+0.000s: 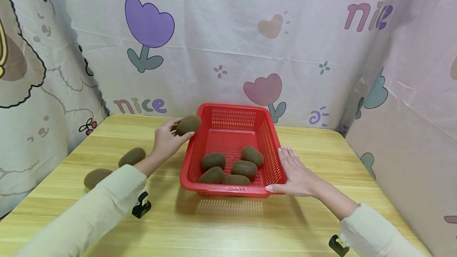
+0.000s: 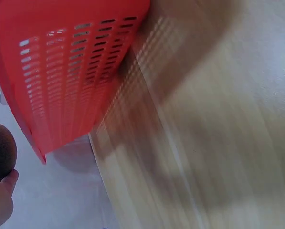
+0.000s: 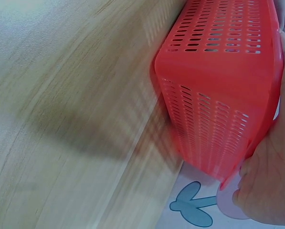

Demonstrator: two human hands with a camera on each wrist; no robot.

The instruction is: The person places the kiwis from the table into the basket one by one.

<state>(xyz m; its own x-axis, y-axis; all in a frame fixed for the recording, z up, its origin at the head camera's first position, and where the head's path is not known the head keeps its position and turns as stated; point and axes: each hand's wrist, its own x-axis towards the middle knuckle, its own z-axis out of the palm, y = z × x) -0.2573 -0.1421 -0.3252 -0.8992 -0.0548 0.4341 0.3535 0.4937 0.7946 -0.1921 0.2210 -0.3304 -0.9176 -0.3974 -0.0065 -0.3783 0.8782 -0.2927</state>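
Observation:
A brown kiwi (image 1: 189, 125) is pinched between the thumb and fingers of my left hand (image 1: 167, 140), just over the left rim of a red plastic basket (image 1: 228, 188). In the left wrist view the held kiwi (image 2: 2, 151) shows at the left edge, beside the perforated basket wall (image 2: 61, 81). My right hand (image 1: 296, 173) rests on the basket's right rim near the front corner, fingers straight. The right wrist view shows that hand (image 3: 269, 176) against the basket's rim. Inside the basket, several kiwis (image 1: 244, 169) lie toward the front.
Two more kiwis lie on the wooden table (image 1: 235, 225) at the left: one kiwi (image 1: 132, 156) behind the left forearm and another kiwi (image 1: 97, 177) partly hidden by the sleeve. A printed curtain (image 1: 214, 31) hangs behind the table and along both sides.

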